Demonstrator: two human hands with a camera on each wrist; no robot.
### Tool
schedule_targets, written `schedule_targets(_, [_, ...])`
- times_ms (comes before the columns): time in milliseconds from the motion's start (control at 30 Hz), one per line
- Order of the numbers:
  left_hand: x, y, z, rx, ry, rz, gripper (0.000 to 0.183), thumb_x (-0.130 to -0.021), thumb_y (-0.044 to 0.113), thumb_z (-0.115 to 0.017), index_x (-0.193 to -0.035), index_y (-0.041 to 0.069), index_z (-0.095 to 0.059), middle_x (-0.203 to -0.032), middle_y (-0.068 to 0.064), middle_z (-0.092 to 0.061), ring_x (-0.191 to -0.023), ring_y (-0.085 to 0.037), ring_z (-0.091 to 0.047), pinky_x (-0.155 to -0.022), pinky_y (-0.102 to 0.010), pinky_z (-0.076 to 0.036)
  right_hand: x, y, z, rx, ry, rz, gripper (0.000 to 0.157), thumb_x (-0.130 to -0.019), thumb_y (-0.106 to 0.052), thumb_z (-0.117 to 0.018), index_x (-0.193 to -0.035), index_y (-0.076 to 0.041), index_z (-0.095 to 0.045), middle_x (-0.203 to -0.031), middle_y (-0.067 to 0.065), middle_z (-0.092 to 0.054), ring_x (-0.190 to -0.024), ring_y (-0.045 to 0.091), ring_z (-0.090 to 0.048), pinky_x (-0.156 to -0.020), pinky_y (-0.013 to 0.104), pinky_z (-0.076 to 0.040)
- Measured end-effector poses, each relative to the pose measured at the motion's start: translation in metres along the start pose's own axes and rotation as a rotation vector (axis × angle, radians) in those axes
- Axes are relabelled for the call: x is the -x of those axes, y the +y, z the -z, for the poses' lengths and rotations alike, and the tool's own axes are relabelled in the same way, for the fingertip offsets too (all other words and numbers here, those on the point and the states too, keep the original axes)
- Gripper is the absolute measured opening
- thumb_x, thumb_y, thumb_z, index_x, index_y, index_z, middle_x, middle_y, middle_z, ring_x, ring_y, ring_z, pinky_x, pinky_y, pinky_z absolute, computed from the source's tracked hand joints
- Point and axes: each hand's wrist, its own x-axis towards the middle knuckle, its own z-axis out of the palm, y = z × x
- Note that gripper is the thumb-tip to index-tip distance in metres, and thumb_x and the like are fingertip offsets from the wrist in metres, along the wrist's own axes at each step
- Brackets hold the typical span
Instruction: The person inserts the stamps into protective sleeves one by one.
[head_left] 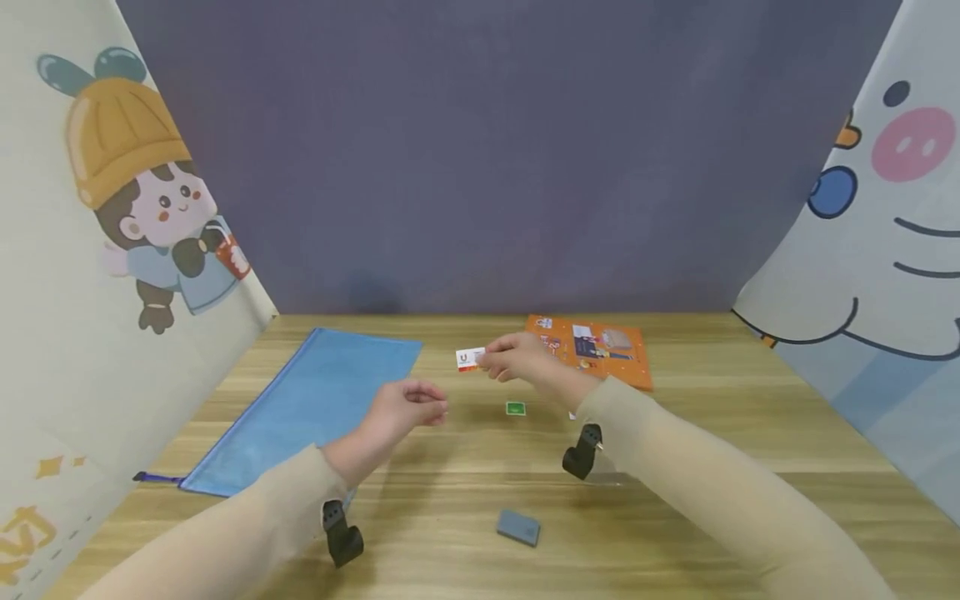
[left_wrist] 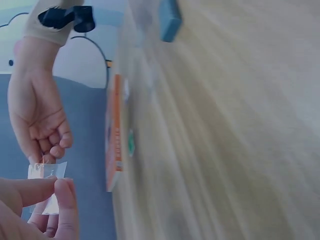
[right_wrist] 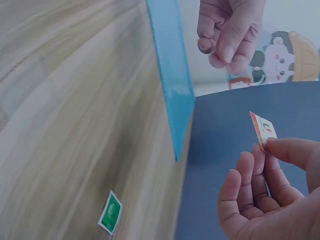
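Observation:
My right hand [head_left: 517, 358] pinches a small white card [head_left: 468, 358] with a red lower edge and a U-shaped logo between thumb and fingertips, raised above the table. To its left, my left hand [head_left: 405, 408] hovers with loosely bent fingers, its thumb close to the fingertips; I see nothing held there. In the left wrist view the card's pale back [left_wrist: 47, 171] shows partly behind the left fingers. Below the hands lies a small green stamp [head_left: 516, 408] with a perforated white border, also visible in the right wrist view [right_wrist: 110, 212].
A blue zip pouch [head_left: 330, 400] with a dark pull strap lies at the left. An orange illustrated booklet or flat box [head_left: 626, 354] is partly behind the right hand. Nearer the front lies a small blue-grey block [head_left: 518, 527]. A grey-purple curtain [head_left: 480, 167] stands behind the table.

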Motion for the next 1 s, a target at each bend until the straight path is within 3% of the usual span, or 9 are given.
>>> schedule_targets(133, [-0.005, 0.008, -0.002, 0.019, 0.030, -0.004, 0.016, -0.089, 0.005, -0.069, -0.103, 0.000, -0.069, -0.091, -0.010, -0.071, -0.086, -0.025, -0.070, -0.089, -0.043, -0.057, 0.004, 0.002, 0.007, -0.042, 0.016, 0.007, 0.033, -0.090, -0.020, -0.070, -0.114, 0.001, -0.062, -0.105, 0.014, -0.069, -0.093, 0.025, -0.066, -0.087, 0.037, -0.058])
schedule_targets(333, [-0.010, 0.019, -0.008, 0.078, 0.057, -0.019, 0.019, -0.089, 0.011, -0.070, -0.106, 0.003, -0.071, -0.095, -0.008, -0.070, -0.078, -0.012, -0.068, -0.081, -0.032, -0.060, 0.014, -0.004, 0.018, -0.085, 0.036, -0.009, 0.035, -0.091, -0.020, -0.069, -0.117, 0.001, -0.060, -0.105, 0.011, -0.067, -0.097, 0.026, -0.064, -0.095, 0.042, -0.054])
schedule_targets(567, [-0.017, 0.031, -0.018, 0.171, 0.051, -0.058, 0.021, -0.089, 0.011, -0.071, -0.107, -0.001, -0.070, -0.100, -0.013, -0.070, -0.075, -0.011, -0.067, -0.085, -0.036, -0.059, 0.023, -0.006, 0.034, -0.097, 0.074, 0.017, 0.037, -0.090, -0.024, -0.070, -0.116, -0.001, -0.060, -0.089, 0.002, -0.067, -0.089, 0.024, -0.065, -0.084, 0.032, -0.057])
schedule_targets(667, [-0.021, 0.036, -0.022, 0.208, 0.053, -0.064, 0.021, -0.088, 0.011, -0.071, -0.106, -0.001, -0.070, -0.104, -0.016, -0.070, -0.074, -0.011, -0.067, -0.083, -0.034, -0.060, 0.025, -0.004, 0.040, -0.101, 0.083, 0.047, 0.034, -0.090, -0.026, -0.070, -0.112, -0.001, -0.061, -0.086, 0.001, -0.067, -0.091, 0.027, -0.066, -0.085, 0.035, -0.057])
schedule_targets(833, [-0.025, 0.041, -0.027, 0.255, 0.069, -0.050, 0.020, -0.088, 0.013, -0.072, -0.104, 0.001, -0.070, -0.102, -0.014, -0.071, -0.074, -0.010, -0.068, -0.081, -0.031, -0.060, 0.028, -0.001, 0.044, -0.125, 0.089, 0.078, 0.027, -0.091, -0.025, -0.069, -0.104, -0.003, -0.061, -0.095, 0.008, -0.067, -0.098, 0.032, -0.063, -0.096, 0.048, -0.052])
schedule_targets(1000, [-0.030, 0.042, -0.032, 0.314, 0.082, -0.054, 0.021, -0.087, 0.011, -0.073, -0.103, -0.003, -0.070, -0.092, -0.009, -0.072, -0.072, -0.010, -0.068, -0.084, -0.033, -0.060, 0.032, -0.002, 0.043, -0.149, 0.123, 0.074, 0.025, -0.091, -0.024, -0.069, -0.104, -0.003, -0.061, -0.101, 0.011, -0.066, -0.099, 0.032, -0.062, -0.095, 0.046, -0.052])
